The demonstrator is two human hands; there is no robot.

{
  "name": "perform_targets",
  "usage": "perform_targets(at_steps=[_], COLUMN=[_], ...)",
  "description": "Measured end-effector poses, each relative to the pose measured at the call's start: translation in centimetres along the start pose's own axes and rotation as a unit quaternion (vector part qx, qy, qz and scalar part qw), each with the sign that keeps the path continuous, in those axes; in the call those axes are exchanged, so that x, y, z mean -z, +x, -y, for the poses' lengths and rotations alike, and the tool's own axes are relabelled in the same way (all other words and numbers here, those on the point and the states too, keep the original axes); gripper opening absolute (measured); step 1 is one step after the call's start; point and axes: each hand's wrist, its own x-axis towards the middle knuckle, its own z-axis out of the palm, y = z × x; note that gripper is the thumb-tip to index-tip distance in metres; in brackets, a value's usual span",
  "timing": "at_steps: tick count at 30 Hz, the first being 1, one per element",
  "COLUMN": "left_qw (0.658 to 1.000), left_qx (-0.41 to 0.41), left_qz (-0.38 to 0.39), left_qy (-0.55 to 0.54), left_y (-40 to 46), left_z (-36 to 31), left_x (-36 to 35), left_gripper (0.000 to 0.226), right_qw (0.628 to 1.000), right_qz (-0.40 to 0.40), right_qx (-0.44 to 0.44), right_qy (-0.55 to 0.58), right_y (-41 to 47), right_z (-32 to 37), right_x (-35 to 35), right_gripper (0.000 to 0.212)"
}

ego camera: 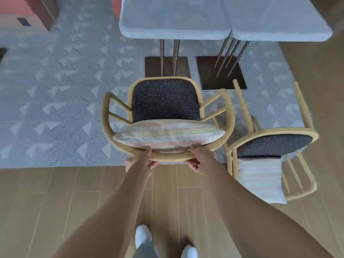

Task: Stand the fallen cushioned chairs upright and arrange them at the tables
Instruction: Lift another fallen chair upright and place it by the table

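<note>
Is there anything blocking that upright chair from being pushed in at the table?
Nothing visible does. Both hands, left hand and right hand, grip the upright chair by its back rail, and bare rug lies between it and the table. The fallen chair lies off to its right.

- Upright chair [228, 116]: pale yellow frame, smooth and matt, looks like painted wood or rattan.
- Its seat [164, 100]: dark speckled cloth, coarse weave.
- Pillow [167, 135]: soft pale cloth with fine printed stripes.
- Tables [175, 17]: grey stone-like tops, matt; thin brushed metal legs on dark flat metal bases.
- Rug [55, 101]: grey woven cloth.
- Floor [93, 192]: wood-look planks, smooth.
</note>
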Motion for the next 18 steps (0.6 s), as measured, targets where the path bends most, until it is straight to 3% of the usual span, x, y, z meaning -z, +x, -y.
perform_targets(at_steps=[6, 18], left_qw=[1.0, 0.994], left_qx=[-0.012, 0.0], left_qz=[0.018, 0.046], left_qy=[0.012, 0.097], left_y=[1.9, 2.8], left_z=[-4.5, -7.5], left_x=[-3.9, -5.8], left_gripper=[0.019, 0.049], right_qw=[1.0, 0.997], right_qz=[0.006, -0.05], right_qx=[0.028, 0.064], right_qy=[-0.003, 0.003], right_y=[0.3, 0.6], right_z=[5.2, 8.0], right_x=[-2.6, -4.7], right_gripper=[0.027, 0.034])
